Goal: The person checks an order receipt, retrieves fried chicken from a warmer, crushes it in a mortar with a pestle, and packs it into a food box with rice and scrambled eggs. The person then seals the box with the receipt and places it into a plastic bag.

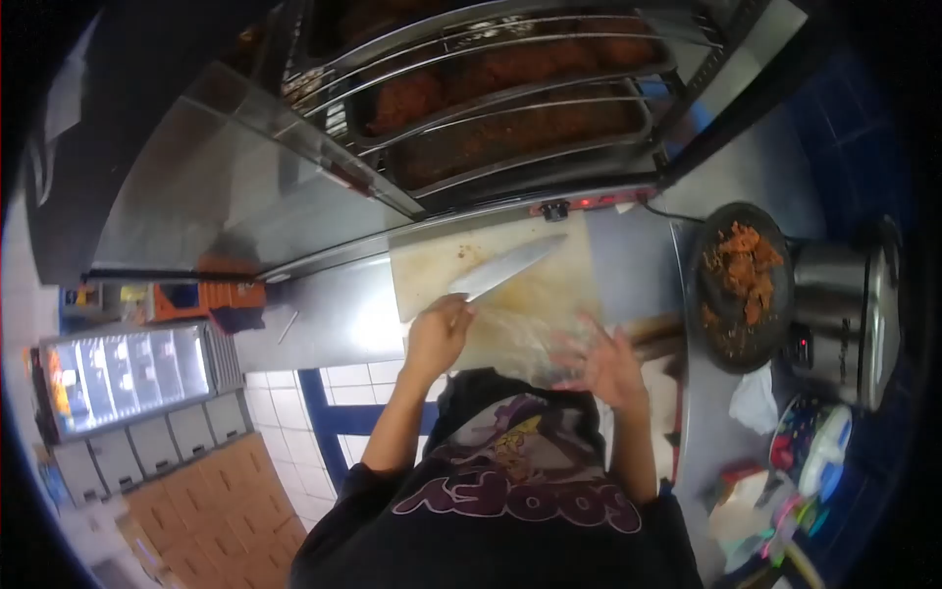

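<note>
Left hand (442, 336) is clasping a tapering silver metal knife (518, 263) over the stained, cream rectangular cutting board (422, 270); right hand (603, 368), fingers splayed, is hovering near board's near-right corner, hold on clear plastic film (520, 344) unclear.

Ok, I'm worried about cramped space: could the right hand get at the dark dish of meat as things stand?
Probably yes: the right hand is spread open, and the dark dish sits uncovered on that side, with nothing tall visibly between them. It would likely need a stretch to the right.
</note>
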{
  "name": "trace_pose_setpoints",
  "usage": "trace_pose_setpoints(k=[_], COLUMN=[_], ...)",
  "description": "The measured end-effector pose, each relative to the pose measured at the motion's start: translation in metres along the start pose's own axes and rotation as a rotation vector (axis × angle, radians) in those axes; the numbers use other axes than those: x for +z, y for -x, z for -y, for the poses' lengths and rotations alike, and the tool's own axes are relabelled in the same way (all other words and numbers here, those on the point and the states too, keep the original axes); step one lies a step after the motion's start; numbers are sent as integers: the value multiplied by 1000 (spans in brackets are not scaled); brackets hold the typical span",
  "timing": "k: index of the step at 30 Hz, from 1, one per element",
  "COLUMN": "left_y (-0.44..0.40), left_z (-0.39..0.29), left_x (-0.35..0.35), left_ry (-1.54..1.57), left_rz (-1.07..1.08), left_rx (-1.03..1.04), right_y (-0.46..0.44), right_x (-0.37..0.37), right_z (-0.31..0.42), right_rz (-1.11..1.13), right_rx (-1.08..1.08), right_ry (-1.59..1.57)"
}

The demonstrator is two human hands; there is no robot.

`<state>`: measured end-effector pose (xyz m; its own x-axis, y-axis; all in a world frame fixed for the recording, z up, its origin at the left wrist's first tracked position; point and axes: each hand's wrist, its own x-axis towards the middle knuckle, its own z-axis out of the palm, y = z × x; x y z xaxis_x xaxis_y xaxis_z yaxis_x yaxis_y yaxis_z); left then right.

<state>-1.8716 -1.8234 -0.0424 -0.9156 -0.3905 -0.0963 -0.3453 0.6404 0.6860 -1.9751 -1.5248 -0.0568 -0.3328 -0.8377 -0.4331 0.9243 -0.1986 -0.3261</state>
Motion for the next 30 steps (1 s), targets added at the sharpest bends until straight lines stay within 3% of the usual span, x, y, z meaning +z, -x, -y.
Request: trace_pose_setpoints(k=[1,3,7,11,15,19,21,23,24,25,26,27,28,30], left_y=[0,-1,2,-4,28,64,68,62,60,58,56,54,51,41], left_z=[8,19,75,101,143,130,113,89,85,83,80,77,74,48], left_x=[-7,-20,-15,-15,-37,-45,-36,-21,-12,-3,6,12,14,12], left_ry=[18,-320,-608,-601,-492,-401,-374,-481,-538,-540,-563,-586,-600,-547], left_rz=[37,108,271,349,144,119,97,148,165,146,167,185,162,29], left_rx=[26,-8,69,255,520,414,370,399,373,340,283,221,209,193], right_y=[-2,-3,-17,-65,-114,-139,-120,-37,-28,29,67,100,123,159], right_x=[0,0,10,-6,-3,-6,-24,-5,-58,-43,-66,-76,-122,-177], right_z=[-7,-16,-37,-51,-44,-51,-34,17,26,67,95,123,142,176], right_rz=[9,-22,-408,-381,-221,-412,-764,-1050,-1263,-1491,-1568,-1795,-2013,-1955], right_rx=[-77,-212,-378,-276,-314,-300,-435,-665,-1035,-840,-973,-860,-714,-233], right_ry=[0,-4,157,133,10,-28,1363,1390,1372,1352,1312,1250,1390,1607])
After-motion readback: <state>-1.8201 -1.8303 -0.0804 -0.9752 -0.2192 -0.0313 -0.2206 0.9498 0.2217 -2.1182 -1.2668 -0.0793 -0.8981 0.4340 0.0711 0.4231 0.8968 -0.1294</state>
